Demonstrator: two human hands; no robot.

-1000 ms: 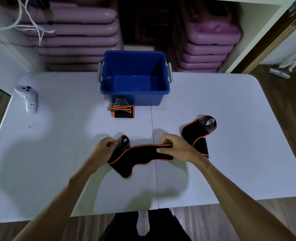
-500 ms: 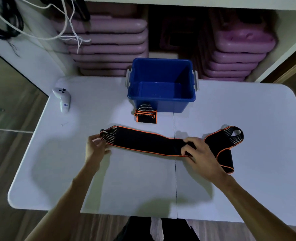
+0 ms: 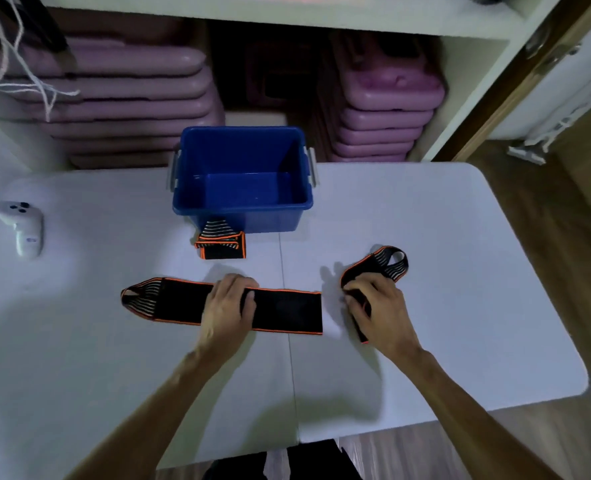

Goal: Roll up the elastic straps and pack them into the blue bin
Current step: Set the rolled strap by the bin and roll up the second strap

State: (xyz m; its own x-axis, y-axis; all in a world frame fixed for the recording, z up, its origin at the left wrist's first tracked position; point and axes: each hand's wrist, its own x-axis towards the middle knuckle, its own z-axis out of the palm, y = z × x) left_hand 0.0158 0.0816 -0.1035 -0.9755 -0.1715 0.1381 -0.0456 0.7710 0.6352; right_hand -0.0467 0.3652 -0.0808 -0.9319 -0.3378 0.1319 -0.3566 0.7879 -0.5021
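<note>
A flat strap (image 3: pixel 280 311) is pressed to the table (image 3: pixel 460 271) by the left hand (image 3: pixel 226 306), fingers spread. A second strap (image 3: pixel 380 265) is gripped by the right hand (image 3: pixel 379 306). Nothing is seen inside the bin (image 3: pixel 242 181); a rolled strap (image 3: pixel 220 241) lies touching its front.

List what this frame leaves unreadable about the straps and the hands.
- Head view: the right hand covers the bunched strap; whether it is gripped is unclear.
- The left hand covers the middle of the flat strap.
- The blue bin hides the rear of the folded strap.
</note>
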